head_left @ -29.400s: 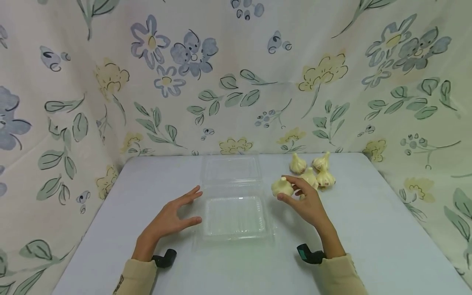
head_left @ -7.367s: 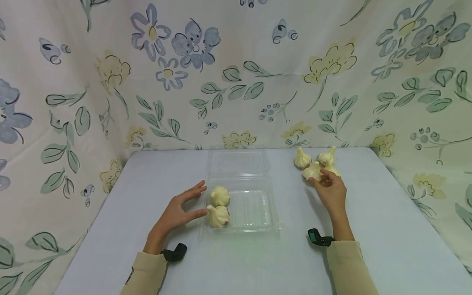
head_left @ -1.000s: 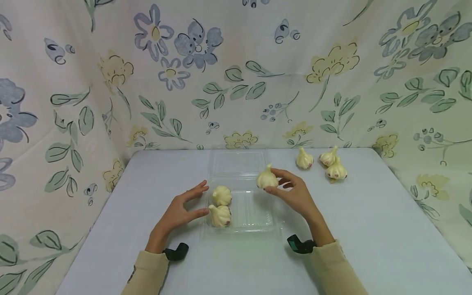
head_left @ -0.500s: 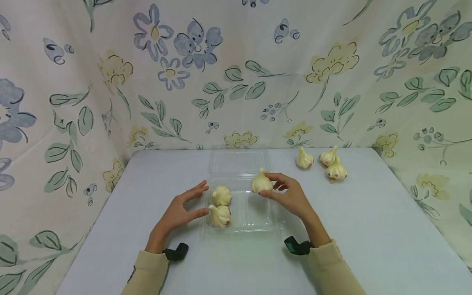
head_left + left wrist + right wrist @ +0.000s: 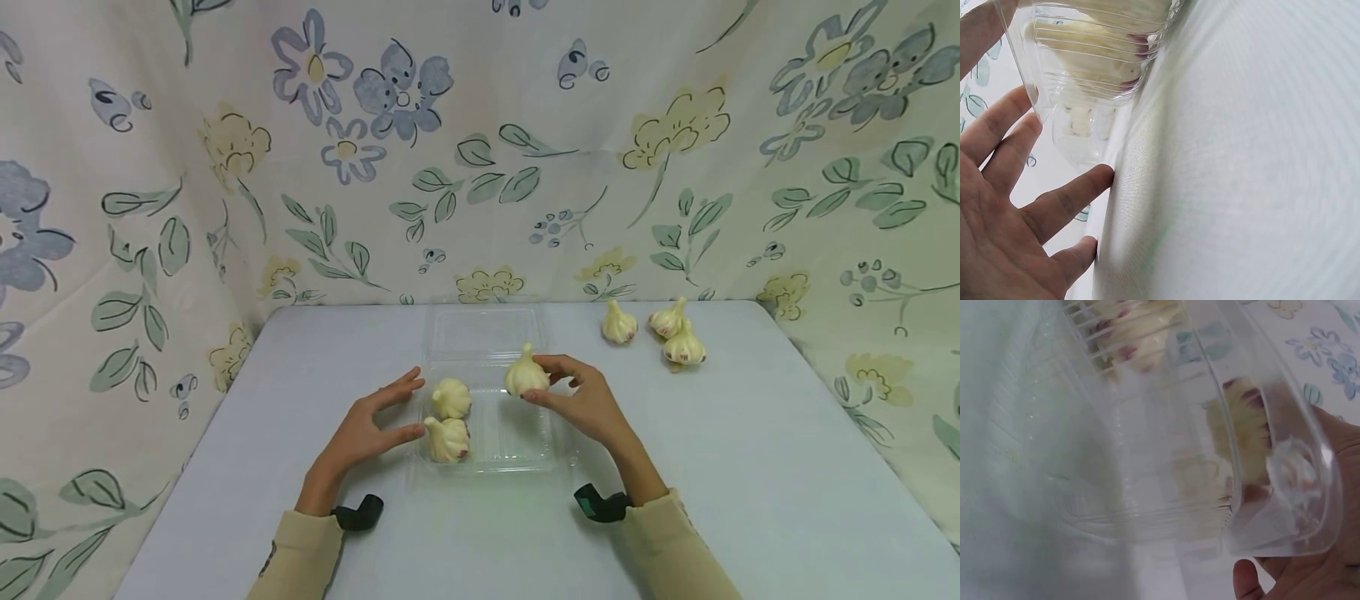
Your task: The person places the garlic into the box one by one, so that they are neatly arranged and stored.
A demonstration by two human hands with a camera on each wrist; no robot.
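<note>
A clear plastic clamshell container lies in the middle of the table, its lid folded back. Two garlic bulbs sit along its left side. Above the right back part of the tray, my right hand pinches a third garlic bulb between thumb and fingers, stem up. In the right wrist view that bulb shows through the clear wall. My left hand has its fingers spread at the container's left edge; the left wrist view shows fingertips against the rim.
Three more garlic bulbs stand at the back right of the white table: one bulb apart, and a pair touching. A flowered curtain hangs behind and at the sides.
Earlier the container held no garlic, then two bulbs. My right hand has since picked another from the back right group and moved it left, lowering slightly over the tray. The left hand stays put.
</note>
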